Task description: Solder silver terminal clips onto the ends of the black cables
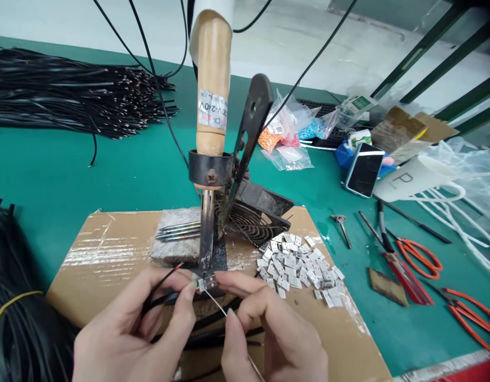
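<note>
My left hand (149, 323) pinches a black cable (159, 300) with a small silvery plate (207, 284) at its end. A red-tipped wire (175, 268) sticks out above those fingers. Between thumb and fingers, my right hand (272, 329) holds a thin strand of solder wire (216, 301), whose end meets the plate; the right index fingertip is at the plate's right edge. Directly above, the soldering iron (211, 106) stands tip down in a black clamp stand (248, 122). Its tip is close to the plate, but I cannot tell whether they touch.
Loose metal plates (295, 262) lie on the cardboard (110, 249), beside a fan (256, 212). Black cable bundles (89, 98) are at left. Pliers (408, 276), a phone (364, 170), a white mug (412, 178) and bags (288, 127) occupy the right.
</note>
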Available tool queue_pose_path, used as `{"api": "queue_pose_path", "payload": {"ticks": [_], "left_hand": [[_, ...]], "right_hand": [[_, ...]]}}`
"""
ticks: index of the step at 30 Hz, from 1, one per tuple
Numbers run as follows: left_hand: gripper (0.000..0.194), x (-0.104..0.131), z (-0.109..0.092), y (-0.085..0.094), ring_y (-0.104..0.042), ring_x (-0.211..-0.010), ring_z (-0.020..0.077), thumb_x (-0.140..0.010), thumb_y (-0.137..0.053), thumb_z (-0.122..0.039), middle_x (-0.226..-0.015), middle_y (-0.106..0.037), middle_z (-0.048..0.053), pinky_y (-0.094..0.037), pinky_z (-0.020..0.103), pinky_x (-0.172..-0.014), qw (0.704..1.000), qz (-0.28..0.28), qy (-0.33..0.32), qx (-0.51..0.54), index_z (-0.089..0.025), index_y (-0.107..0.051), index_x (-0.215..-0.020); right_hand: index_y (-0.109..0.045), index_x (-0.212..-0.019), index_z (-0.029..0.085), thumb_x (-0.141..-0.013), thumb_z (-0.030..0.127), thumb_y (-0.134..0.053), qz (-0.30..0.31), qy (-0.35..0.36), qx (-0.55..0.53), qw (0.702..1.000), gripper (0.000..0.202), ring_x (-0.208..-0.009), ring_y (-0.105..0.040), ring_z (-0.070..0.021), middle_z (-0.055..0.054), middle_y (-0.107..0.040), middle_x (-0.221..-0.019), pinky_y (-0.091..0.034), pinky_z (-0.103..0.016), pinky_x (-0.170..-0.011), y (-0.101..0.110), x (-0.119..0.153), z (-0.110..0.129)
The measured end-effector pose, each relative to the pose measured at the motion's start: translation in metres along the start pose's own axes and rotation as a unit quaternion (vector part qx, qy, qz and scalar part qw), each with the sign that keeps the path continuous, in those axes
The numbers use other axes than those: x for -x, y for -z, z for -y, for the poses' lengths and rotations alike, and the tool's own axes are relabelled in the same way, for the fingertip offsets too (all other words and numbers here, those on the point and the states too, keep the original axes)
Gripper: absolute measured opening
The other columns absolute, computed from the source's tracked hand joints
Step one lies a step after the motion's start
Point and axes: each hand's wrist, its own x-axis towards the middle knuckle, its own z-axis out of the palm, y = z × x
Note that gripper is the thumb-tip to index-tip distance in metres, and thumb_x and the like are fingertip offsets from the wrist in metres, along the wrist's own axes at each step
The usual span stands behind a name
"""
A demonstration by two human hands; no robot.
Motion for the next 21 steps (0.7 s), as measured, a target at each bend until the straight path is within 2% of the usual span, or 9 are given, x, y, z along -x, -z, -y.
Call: {"api": "queue_pose_path", "payload": {"ticks": [2, 5, 8, 10, 16, 21], "left_hand": [[0.014, -0.003, -0.004, -0.001, -0.083, -0.083, 0.0189, -0.091, -0.075, -0.044, -0.092, -0.084, -0.005, -0.05, 0.012, -0.041, 1.0, 0.004, 0.008, -0.005, -0.031, -0.076, -0.089], [0.013, -0.006, -0.01, -0.004, -0.082, -0.075, 0.0157, -0.091, -0.074, -0.045, -0.088, -0.083, -0.007, -0.054, 0.011, -0.047, 1.0, -0.004, 0.01, -0.008, -0.033, -0.076, -0.088], [0.012, -0.007, -0.015, -0.004, -0.08, -0.066, 0.0133, -0.09, -0.073, -0.043, -0.085, -0.082, -0.007, -0.056, 0.01, -0.048, 1.0, -0.004, -0.003, -0.005, -0.032, -0.076, -0.086], [0.012, -0.008, -0.017, -0.004, -0.079, -0.064, 0.0127, -0.09, -0.075, -0.043, -0.086, -0.082, -0.007, -0.056, 0.009, -0.049, 1.0, -0.002, -0.006, 0.0, -0.032, -0.076, -0.086], [0.009, -0.007, -0.015, -0.005, -0.076, -0.068, 0.0102, -0.091, -0.076, -0.043, -0.089, -0.081, -0.009, -0.056, 0.007, -0.054, 1.0, -0.009, 0.001, 0.011, -0.034, -0.075, -0.092], [0.006, -0.007, -0.015, -0.005, -0.074, -0.069, 0.0097, -0.093, -0.076, -0.039, -0.088, -0.079, -0.009, -0.055, 0.007, -0.054, 1.0, -0.017, -0.014, 0.008, -0.033, -0.074, -0.092]], "right_hand": [[-0.06, -0.076, 0.028, -0.09, 0.015, -0.067, -0.022, 0.004, 0.006, 1.0, 0.02, -0.081, -0.083, -0.023, -0.003, -0.088, -0.099, -0.061, -0.033, -0.068, -0.002, 0.006, -0.001], [-0.054, -0.076, 0.028, -0.09, 0.012, -0.057, -0.047, -0.003, 0.002, 0.999, 0.022, -0.089, -0.084, -0.0167, 0.008, -0.088, -0.103, -0.058, -0.029, -0.074, -0.005, 0.009, 0.0], [-0.052, -0.076, 0.027, -0.091, 0.012, -0.058, -0.028, -0.023, -0.017, 0.999, 0.021, -0.089, -0.084, -0.0125, 0.013, -0.087, -0.109, -0.057, -0.026, -0.077, -0.005, 0.007, 0.002], [-0.053, -0.077, 0.027, -0.09, 0.012, -0.059, -0.02, -0.027, -0.024, 0.999, 0.021, -0.09, -0.084, -0.0125, 0.014, -0.087, -0.111, -0.057, -0.027, -0.079, -0.005, 0.005, 0.002], [-0.052, -0.074, 0.028, -0.089, 0.015, -0.059, -0.074, -0.031, -0.014, 0.997, 0.021, -0.085, -0.082, -0.017, 0.012, -0.088, -0.104, -0.057, -0.033, -0.075, -0.013, 0.006, 0.003], [-0.052, -0.075, 0.029, -0.088, 0.014, -0.058, -0.085, -0.027, -0.024, 0.996, 0.021, -0.083, -0.082, -0.0174, 0.01, -0.088, -0.103, -0.056, -0.033, -0.073, -0.017, 0.006, 0.005]]}}
